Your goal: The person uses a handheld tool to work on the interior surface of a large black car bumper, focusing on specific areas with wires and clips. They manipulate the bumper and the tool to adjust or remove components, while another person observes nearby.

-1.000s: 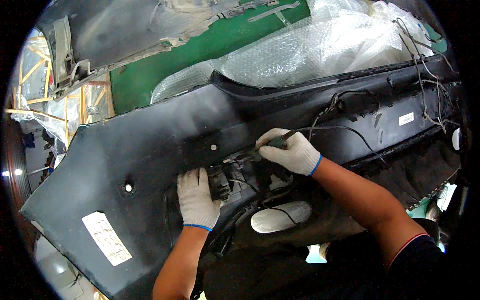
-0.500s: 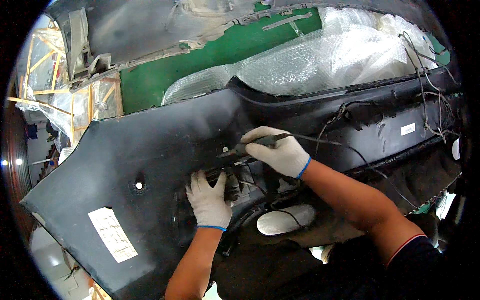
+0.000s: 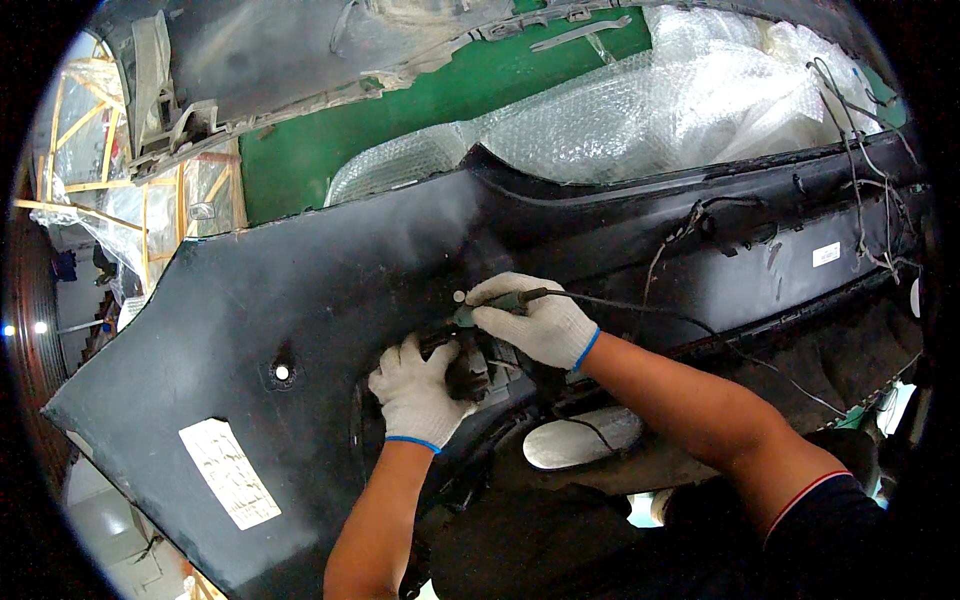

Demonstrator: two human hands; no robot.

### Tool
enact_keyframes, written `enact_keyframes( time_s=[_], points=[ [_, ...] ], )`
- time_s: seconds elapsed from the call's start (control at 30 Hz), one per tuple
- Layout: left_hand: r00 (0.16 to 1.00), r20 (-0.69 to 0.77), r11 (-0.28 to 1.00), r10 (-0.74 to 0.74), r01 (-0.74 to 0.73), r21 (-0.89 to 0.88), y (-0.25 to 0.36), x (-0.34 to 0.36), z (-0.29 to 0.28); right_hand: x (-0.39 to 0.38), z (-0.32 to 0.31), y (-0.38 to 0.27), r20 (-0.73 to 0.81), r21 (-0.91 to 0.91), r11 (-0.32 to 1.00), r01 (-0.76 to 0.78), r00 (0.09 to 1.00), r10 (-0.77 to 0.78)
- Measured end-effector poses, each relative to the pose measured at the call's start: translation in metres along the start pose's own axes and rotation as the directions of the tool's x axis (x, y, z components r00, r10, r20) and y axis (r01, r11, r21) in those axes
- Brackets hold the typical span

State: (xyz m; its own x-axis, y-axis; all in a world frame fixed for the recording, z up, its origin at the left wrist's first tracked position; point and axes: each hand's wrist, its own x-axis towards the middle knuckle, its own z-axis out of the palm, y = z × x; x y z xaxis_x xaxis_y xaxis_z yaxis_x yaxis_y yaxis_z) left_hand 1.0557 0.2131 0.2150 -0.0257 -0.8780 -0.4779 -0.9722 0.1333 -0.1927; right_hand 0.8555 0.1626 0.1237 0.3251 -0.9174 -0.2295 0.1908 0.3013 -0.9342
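Observation:
A large black car bumper lies in front of me, spanning most of the view. My right hand, in a white knit glove with a blue cuff, grips a dark pen-like corded tool. Its tip points down and left at the bumper, close to a small round hole; the tip itself is partly hidden by the fingers. My left hand, gloved alike, rests with spread fingers on the bumper beside a recessed opening with grey plastic parts. I see nothing held in it.
A thin cable runs right from the tool. Wires hang over the bumper's right end. Beyond lie bubble wrap on a green surface and another dark bumper. A white label sticks on the near left.
My right hand has shifted slightly left and down with the tool, nearer my left hand. The left hand's fingers have bent a little more while staying at the same spot.

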Motion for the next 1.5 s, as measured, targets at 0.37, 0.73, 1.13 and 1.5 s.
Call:
enact_keyframes(
  time_s=[0.37, 0.73, 1.13, 1.5],
  points=[
    [0.997, 0.081, 1.0, -0.002, 0.002, 0.006, -0.002, 0.008, -0.006, 0.001, -0.004, -0.001, -0.032, -0.026, 0.999, -0.03, 0.999, 0.03],
    [1.0, 0.004, 1.0, 0.025, -0.025, 0.002, -0.004, 0.007, 0.0, 0.002, -0.001, 0.003, -0.023, -0.055, 0.998, 0.027, 0.999, -0.028],
    [0.999, 0.015, 0.999, 0.047, -0.047, -0.009, -0.006, 0.009, 0.002, 0.012, 0.002, 0.002, -0.01, -0.095, 0.995, 0.021, 1.0, -0.022],
    [0.999, 0.037, 0.999, 0.031, -0.031, -0.009, -0.002, 0.012, -0.001, 0.014, 0.001, 0.005, -0.032, -0.182, 0.982, 0.042, 0.998, -0.049]
  ],
)
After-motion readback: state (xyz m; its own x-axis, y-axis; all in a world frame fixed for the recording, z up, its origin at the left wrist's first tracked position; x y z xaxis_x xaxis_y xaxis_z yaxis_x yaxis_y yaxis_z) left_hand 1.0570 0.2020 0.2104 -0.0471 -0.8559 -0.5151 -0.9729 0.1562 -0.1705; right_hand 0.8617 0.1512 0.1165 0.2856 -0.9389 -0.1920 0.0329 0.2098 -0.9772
